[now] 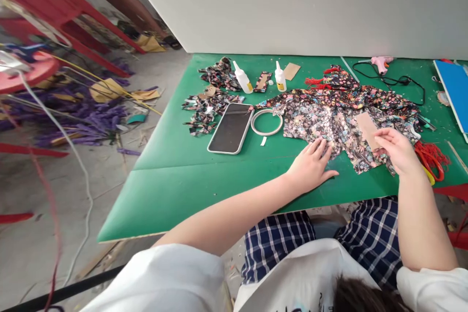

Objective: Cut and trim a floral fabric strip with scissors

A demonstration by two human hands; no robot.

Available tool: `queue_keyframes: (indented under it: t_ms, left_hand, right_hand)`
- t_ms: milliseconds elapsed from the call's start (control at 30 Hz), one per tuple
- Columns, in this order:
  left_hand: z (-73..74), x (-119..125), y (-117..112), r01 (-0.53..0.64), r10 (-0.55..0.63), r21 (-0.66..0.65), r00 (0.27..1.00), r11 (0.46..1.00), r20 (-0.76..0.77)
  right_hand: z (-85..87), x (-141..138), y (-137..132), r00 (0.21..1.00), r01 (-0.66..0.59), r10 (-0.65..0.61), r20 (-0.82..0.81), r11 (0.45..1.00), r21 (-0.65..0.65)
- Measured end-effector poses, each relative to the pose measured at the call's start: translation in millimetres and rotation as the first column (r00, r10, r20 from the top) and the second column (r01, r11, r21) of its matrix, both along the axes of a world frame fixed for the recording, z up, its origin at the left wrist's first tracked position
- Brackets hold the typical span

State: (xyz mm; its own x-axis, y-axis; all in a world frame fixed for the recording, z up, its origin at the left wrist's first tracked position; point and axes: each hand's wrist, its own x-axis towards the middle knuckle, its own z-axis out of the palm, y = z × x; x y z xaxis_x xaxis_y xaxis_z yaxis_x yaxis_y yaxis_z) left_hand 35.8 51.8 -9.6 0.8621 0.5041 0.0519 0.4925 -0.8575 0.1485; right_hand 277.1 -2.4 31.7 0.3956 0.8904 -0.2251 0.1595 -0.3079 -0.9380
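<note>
A sheet of dark floral fabric (329,112) lies spread across the green table (175,175). My left hand (312,165) rests flat on the fabric's near edge, fingers stretched out. My right hand (397,148) is raised just above the fabric and pinches a small tan cardboard rectangle (367,129) by its lower end. Red tassels (433,156) and a yellow scissor handle lie right beside that hand.
A phone (231,128) lies face up next to a white ring (266,122). Two glue bottles (243,78) stand near fabric scraps (206,109). A pink glue gun (380,62) with black cord and a blue board (455,87) are at the far right. Purple material litters the floor (84,117).
</note>
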Motion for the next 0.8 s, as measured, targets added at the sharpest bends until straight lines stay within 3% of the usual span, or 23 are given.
queue_keyframes:
  t_ms: [133,233,300,433,533,667,800]
  left_hand:
    - [5.4,30,-27,0.002,-0.004,0.021,0.998,1.0,0.067]
    - [13.1,42,-35,0.181,-0.18,0.01,0.967,0.983,0.179]
    - [18.7,36,-22,0.239,-0.231,-0.005,0.946,0.971,0.228]
    - [21.0,-5,42,-0.071,0.075,-0.023,0.981,0.997,0.181]
    - [12.7,-35,88,-0.303,0.302,-0.014,0.943,0.953,0.138]
    - [4.8,-47,115,-0.399,0.398,-0.013,0.913,0.917,0.091]
    - [7.9,-47,132,-0.499,0.499,-0.025,0.863,0.866,0.08]
  right_hand:
    - [-2.6,-38,21,0.998,-0.009,0.017,-0.065,0.993,0.114]
    - [-16.1,-56,37,0.993,-0.041,0.056,-0.102,0.989,0.14]
    - [-27.5,-58,42,0.992,-0.051,0.066,-0.105,0.989,0.138]
    - [-42.1,-50,42,0.995,-0.035,0.048,-0.087,0.989,0.144]
    - [-43.0,-47,40,0.997,-0.031,0.04,-0.06,0.989,0.142]
    - [-42.0,-49,40,0.999,-0.041,0.04,0.013,0.988,0.147]
    - [-45.0,-50,40,0.994,-0.051,0.036,0.099,0.985,0.162]
